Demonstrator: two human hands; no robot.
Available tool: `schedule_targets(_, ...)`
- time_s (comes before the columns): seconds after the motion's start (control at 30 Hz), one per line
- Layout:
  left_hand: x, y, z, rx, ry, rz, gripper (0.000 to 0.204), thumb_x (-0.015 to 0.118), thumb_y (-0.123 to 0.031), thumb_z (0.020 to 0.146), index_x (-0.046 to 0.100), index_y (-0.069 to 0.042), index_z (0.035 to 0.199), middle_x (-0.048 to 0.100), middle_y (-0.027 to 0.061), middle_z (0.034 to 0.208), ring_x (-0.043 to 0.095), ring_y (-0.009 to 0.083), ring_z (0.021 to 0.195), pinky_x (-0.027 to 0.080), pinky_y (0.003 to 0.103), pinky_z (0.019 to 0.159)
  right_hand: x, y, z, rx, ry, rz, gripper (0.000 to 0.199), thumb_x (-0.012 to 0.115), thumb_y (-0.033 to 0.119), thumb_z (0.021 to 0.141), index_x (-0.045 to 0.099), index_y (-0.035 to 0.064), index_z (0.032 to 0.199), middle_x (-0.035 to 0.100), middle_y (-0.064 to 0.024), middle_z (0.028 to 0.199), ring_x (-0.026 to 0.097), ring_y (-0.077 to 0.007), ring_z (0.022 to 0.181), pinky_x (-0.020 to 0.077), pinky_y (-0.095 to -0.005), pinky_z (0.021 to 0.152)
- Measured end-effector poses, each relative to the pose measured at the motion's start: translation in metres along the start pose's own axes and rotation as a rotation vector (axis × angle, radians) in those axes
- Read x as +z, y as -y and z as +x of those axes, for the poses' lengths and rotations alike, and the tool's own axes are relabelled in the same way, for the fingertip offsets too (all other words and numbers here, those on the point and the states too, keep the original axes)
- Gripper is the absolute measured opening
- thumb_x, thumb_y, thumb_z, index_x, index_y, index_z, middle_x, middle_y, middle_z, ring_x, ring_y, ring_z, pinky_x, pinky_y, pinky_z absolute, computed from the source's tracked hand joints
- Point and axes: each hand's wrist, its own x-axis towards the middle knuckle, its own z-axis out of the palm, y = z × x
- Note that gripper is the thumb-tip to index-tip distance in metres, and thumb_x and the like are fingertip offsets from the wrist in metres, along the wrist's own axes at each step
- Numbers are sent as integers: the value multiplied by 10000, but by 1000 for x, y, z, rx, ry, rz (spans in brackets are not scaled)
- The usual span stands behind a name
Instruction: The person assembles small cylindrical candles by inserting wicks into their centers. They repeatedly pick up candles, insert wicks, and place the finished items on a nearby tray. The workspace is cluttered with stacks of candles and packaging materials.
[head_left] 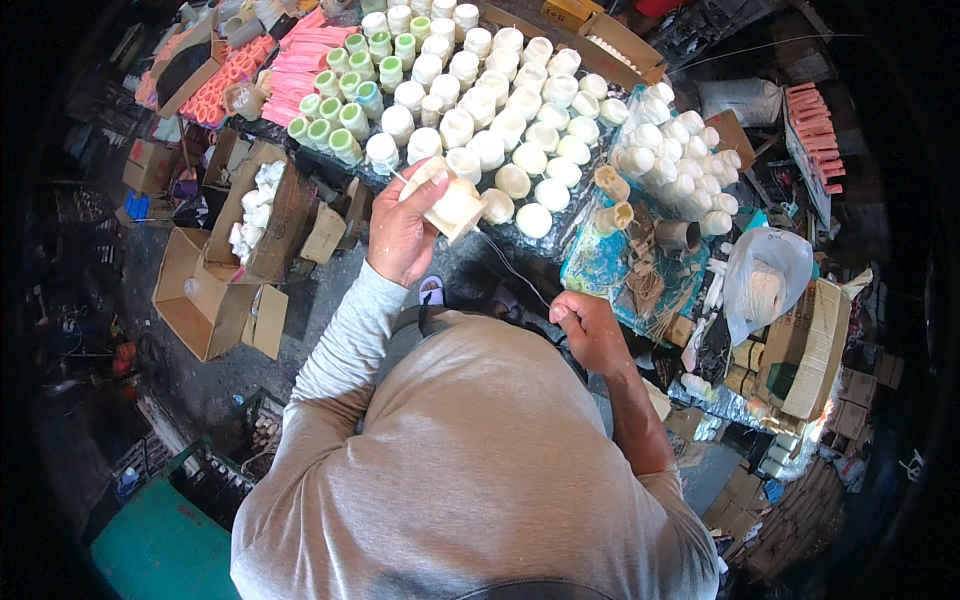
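Note:
My left hand (pixel 396 238) is closed around a cream-white wax candle (pixel 452 208), tilted above the near edge of the table. A short bit of pale wick pokes out at its upper left. From its lower right end a thin white wick string (pixel 513 268) runs slackly to my right hand (pixel 590 332), whose fingers are closed on it. Just beyond the held piece stand many similar cream-white candles (pixel 488 150) in rows. Green-topped ones (pixel 345 146) line the left of the group.
Pink pieces (pixel 308 62) lie at the far left of the table. A blue-green tray (pixel 590 265) with brown cups and string scraps adjoins it on the right. More white candles (pixel 672 150) are heaped beyond. Cardboard boxes (pixel 212 300) and a string-filled plastic bag (pixel 768 280) flank me.

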Motion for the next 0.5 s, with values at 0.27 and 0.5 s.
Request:
schedule_targets(0.27, 8, -3, -1, -4, -27, -49, 417, 540, -266, 1114, 598, 68, 1357, 716, 156, 1235, 722, 246, 1105, 574, 374, 979, -9, -9, -13, 28, 93, 7, 183, 578, 115, 1031, 661, -27, 951, 668, -83, 802, 588, -167, 744, 487, -339, 704)
schedule_targets(0.5, 31, 11, -9, 4, 29, 92, 442, 532, -277, 1117, 575, 71, 1386, 704, 162, 1242, 720, 258, 1101, 583, 396, 968, 14, 31, 23, -99, -10, 324, 327, 649, 209, 1020, 679, -20, 1252, 758, -201, 1085, 713, -246, 956, 545, -384, 864)
